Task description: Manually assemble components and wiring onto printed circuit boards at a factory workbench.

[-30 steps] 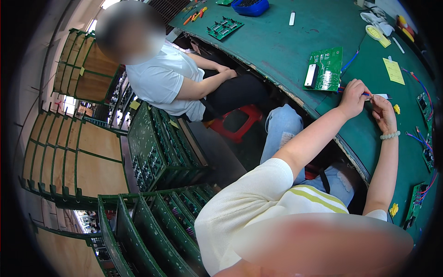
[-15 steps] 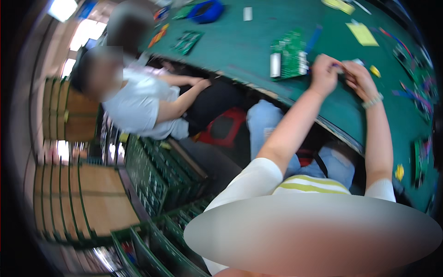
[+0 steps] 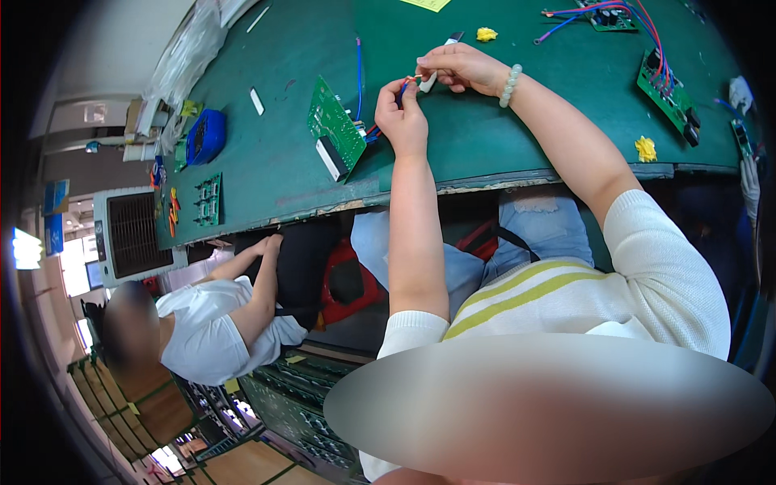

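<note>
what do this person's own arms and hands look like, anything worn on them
Neither the left hand nor the right hand has a glove. A pale green bead bracelet circles the right wrist; the left wrist has nothing on it. The short sleeves are white knit.

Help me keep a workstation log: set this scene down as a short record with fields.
Left hand: pinches thin red and blue insulated wires
Right hand: fingertips at the wires' ends; firm grip unclear
Right wrist: pale green bead bracelet
Left of hands: tilted green rectangular circuit board bearing a white oblong block
Right of hands: green circuit board with red and blue wires
Surface: dark green worktable
Co-worker: seated person in white shirt, hands together
</note>
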`<state>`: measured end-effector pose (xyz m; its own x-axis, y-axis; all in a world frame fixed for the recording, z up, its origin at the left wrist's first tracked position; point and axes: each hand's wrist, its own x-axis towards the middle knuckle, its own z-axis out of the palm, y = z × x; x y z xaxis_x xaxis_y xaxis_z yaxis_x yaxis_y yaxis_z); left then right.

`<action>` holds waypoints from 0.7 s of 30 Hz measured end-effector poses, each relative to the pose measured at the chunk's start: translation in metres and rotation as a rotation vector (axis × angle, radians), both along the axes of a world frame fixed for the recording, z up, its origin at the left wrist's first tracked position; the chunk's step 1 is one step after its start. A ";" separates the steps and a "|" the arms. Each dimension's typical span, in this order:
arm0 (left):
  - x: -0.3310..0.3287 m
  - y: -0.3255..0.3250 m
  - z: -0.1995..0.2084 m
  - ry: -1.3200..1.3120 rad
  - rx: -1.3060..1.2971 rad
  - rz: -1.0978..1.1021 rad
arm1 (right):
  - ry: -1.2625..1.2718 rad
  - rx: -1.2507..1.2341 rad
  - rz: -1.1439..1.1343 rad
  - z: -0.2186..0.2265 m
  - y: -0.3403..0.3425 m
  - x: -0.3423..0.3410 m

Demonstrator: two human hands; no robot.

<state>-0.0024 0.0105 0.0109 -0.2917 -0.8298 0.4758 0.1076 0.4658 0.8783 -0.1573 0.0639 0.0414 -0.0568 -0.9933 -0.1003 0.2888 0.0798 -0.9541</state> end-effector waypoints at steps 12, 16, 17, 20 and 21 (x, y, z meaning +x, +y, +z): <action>0.003 0.001 0.003 -0.103 -0.032 0.017 | 0.838 -0.521 -0.169 -0.003 0.003 0.003; 0.001 0.000 0.003 -0.097 -0.121 0.037 | 0.956 -0.626 -0.227 -0.004 0.005 0.001; 0.001 0.000 0.004 -0.129 -0.180 0.038 | 1.024 -0.674 -0.255 -0.006 0.004 -0.001; 0.001 0.001 0.006 -0.172 -0.175 0.029 | 1.142 -0.748 -0.303 -0.010 0.001 -0.004; 0.000 0.002 0.006 -0.173 -0.174 0.029 | 1.193 -0.774 -0.326 -0.010 0.001 -0.005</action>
<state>-0.0024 0.0120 0.0173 -0.3590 -0.7486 0.5573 -0.0533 0.6126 0.7886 -0.1619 0.0645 0.0310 0.0499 -0.7032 0.7092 -0.7842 -0.4673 -0.4082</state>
